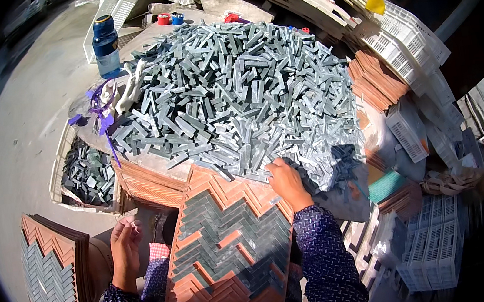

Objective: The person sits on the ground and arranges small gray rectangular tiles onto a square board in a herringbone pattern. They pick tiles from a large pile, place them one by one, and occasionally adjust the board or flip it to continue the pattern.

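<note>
Facing a sunlit grey work surface (353, 213), looking down on a broad heap (233, 85) of loose grey-green strips. Having an orange-brown tray (200, 184) lying before the body, between dark patterned sleeves (328, 249), with its far end just beside the heap's near edge. Showing dark strips (201, 214) set side by side in many of its herringbone grooves, leaving several orange slots bare among them. Reaching the right hand (289, 184) over the tray's far right corner to the heap, bending the fingers downward; partly hiding the fingertips, so leaving any pinched strip impossible to tell. Holding the left hand (125, 247) up near the tray's left edge, curling the fingers toward the thumb, leaving anything small between them impossible to tell. Having a stack of patterned trays (83, 282) standing at far left, and a bottle (106, 46) upright beyond.
</note>
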Motion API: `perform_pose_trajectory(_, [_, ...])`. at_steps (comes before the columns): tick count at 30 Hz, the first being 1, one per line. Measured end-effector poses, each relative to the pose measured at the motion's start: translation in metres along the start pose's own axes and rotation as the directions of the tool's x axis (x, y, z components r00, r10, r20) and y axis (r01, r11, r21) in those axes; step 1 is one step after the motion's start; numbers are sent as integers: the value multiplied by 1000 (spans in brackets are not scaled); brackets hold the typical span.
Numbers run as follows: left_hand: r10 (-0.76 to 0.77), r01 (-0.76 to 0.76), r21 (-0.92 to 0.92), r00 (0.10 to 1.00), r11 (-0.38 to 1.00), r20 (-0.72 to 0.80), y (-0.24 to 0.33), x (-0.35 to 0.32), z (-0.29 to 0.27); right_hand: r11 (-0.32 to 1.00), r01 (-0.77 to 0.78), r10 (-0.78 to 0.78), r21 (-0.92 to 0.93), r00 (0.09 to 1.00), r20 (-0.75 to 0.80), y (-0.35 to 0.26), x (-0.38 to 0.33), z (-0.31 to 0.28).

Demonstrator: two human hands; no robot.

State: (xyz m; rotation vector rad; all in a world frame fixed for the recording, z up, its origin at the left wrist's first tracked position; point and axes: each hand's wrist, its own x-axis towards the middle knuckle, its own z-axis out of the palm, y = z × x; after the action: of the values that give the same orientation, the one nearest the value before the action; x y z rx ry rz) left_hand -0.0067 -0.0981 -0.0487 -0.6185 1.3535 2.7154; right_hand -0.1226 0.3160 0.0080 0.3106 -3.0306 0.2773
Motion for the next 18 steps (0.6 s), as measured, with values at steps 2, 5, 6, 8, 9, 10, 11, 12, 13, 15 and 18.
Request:
perform_pose_trajectory(2, [0, 0, 22, 1000, 1000, 0, -3, -3, 5, 999, -11, 13, -52, 999, 35, -1, -2, 2])
perform_pose_trajectory(5, [5, -5, 9, 1000, 1000, 15, -2, -7, 11, 997, 75, -75, -10, 972, -221, 4, 0, 5])
perform_pose_trajectory(6, [2, -2, 3, 1000, 1000, 16, -2, -9, 13, 995, 102, -99, -9, 940, -327, 2, 1, 5])
perform_pose_trajectory(8, [-9, 9, -2, 1000, 1000, 4, -3, -11, 15, 994, -60, 84, 92, 958, -276, -3, 14, 7])
perform_pose_trajectory(9, [-18, 18, -5, 1000, 1000, 6, -5, -11, 18, 965, -180, 220, 189, 951, -216, -7, 23, 9])
perform_pose_trajectory(10, [-19, 19, -17, 999, 1000, 28, -8, -11, 18, 913, -298, 347, 278, 927, -144, -14, 33, 10])
perform_pose_trajectory(11, [-19, 21, -29, 999, 999, 50, -12, -10, 19, 905, -315, 364, 286, 921, -140, -20, 41, 9])
perform_pose_trajectory(12, [-18, 21, -40, 997, 999, 71, -15, -10, 20, 887, -384, 423, 257, 899, -114, -25, 49, 9])
perform_pose_trajectory(13, [-23, 29, -52, 995, 998, 99, -17, -10, 24, 863, -452, 480, 226, 872, -91, -29, 55, 9])
perform_pose_trajectory(15, [-46, 51, -56, 994, 997, 95, -17, -15, 30, 825, -544, 557, 155, 828, -56, -49, 62, 6])
perform_pose_trajectory(18, [-62, 67, -60, 995, 996, 81, -13, -20, 31, 852, -514, 520, 102, 852, -53, -67, 59, 5])
